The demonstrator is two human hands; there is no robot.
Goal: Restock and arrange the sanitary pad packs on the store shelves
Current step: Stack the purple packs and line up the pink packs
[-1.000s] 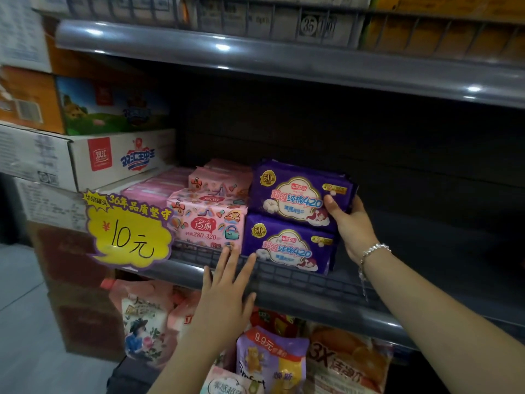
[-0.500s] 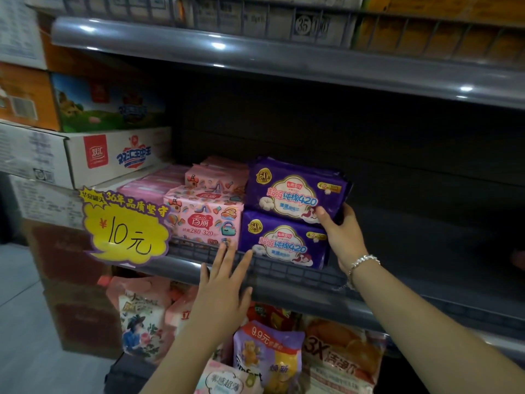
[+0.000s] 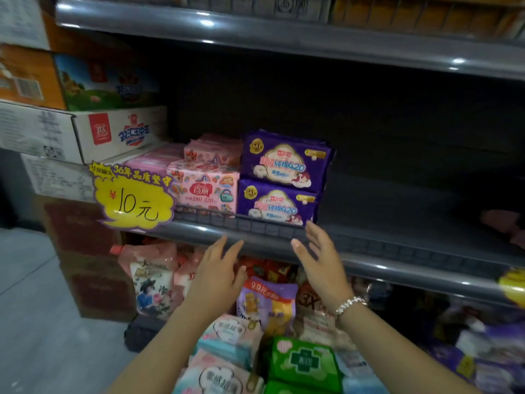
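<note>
Shelf (image 3: 284,240): grey metal with a low wire fence along its front; packs are sitting at its left end, while the stretch to the right of them is showing bare and dark.
Purple packs (image 3: 284,180): two are lying stacked one on the other, fronts facing out, the lower one touching the wire fence.
Pink packs (image 3: 204,186): these are standing just beside the purple stack on its left, with more rows behind.
Price tag (image 3: 133,194): a yellow card is hanging off the shelf edge, left of the pink packs.
Spare packs (image 3: 301,362): green, pink and pale blue ones are lying below the hands, near the camera.
Left hand (image 3: 218,277): fingers are spreading straight and apart, holding nothing, in front of the shelf lip.
Right hand (image 3: 321,260): fingers are straight and slightly parted, gripping nothing; whether the fingertips are touching the lower purple pack cannot be told.
Step in hand, as judged: reaching for the next pack.
Doing it well: picking a matching pack from below, setting it just beside the purple stack, front outward, flush with the fence.
</note>
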